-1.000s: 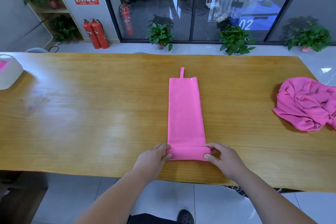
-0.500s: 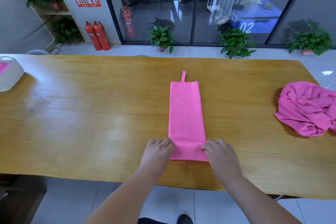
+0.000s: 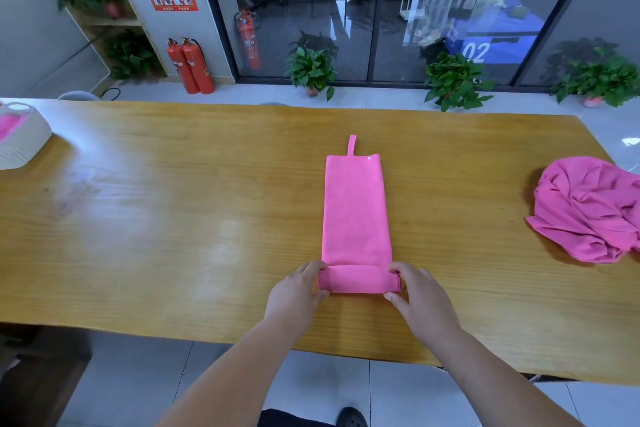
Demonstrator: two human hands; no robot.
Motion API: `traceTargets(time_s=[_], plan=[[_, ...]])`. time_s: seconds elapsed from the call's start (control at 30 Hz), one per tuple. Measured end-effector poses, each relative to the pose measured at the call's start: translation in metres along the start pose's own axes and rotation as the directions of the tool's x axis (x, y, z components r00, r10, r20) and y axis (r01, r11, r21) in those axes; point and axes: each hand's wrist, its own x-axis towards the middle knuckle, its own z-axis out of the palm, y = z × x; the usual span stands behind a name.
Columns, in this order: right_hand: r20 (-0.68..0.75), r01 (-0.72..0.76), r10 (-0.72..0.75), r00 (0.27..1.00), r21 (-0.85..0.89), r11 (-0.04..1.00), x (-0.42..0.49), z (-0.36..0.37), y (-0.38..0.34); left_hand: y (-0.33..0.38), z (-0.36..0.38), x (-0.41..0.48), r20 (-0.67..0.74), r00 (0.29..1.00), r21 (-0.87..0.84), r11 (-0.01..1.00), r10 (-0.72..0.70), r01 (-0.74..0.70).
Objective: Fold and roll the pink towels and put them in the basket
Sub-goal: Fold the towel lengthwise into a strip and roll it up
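1. Head view looks down on a folded towel (image 3: 353,211), a long narrow pink strip lying lengthways on the wooden table (image 3: 173,218), its hanging loop (image 3: 352,144) pointing away from the person.
2. The near end of the strip is turned up into a roll (image 3: 358,279). The left hand (image 3: 298,291) clasps the roll's left end and the right hand (image 3: 420,298) clasps its right end, fingers curled over the top and thumbs on the near side.
3. Holding both ends at once probably keeps the roll square to the strip, so it winds evenly and does not cone out to one side.
4. The strip lies straight ahead, likely so both hands can push the roll directly away toward the loop.
5. A white basket (image 3: 24,146) stands at the far left of the table, well apart from the hands, with something pink already inside (too little shows to say what).
6. A crumpled heap of pink towels (image 3: 588,208) waits at the right edge, so most of the task seems left to do.
7. Compared with half a second ago, the roll now shows as a fuller band between the hands; then, both hands lay over the near corners and hardly any rolled edge showed. The heap and basket sit as they did.
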Motion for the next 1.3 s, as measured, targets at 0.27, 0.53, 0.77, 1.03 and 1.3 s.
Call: traceTargets(time_s=[0.27,0.53,0.77,1.03,1.3], plan=[[0.197,-0.094,0.052,0.979,0.208,0.973,-0.008,-0.009,0.016,-0.024,-0.015,-0.005,0.221,0.975,-0.208,0.975,-0.037,0.084],[0.035,0.002,-0.005,0.999,0.088,0.996,-0.002,-0.010,0.004,-0.025,-0.016,0.018,0.134,0.991,-0.073,0.997,-0.011,0.021],[-0.250,0.204,-0.273,0.929,-0.271,0.941,0.005,0.005,-0.007,-0.005,0.000,0.015,-0.106,0.980,0.164,0.975,0.167,-0.148],[-0.076,0.178,-0.214,0.974,-0.333,0.926,0.004,0.013,0.004,-0.011,0.007,-0.003,-0.016,0.988,0.220,0.964,0.154,-0.147],[0.063,0.118,-0.109,0.992,-0.162,0.980,0.005,0.001,0.003,-0.010,-0.004,-0.004,0.014,0.999,-0.026,0.998,0.049,-0.049]])
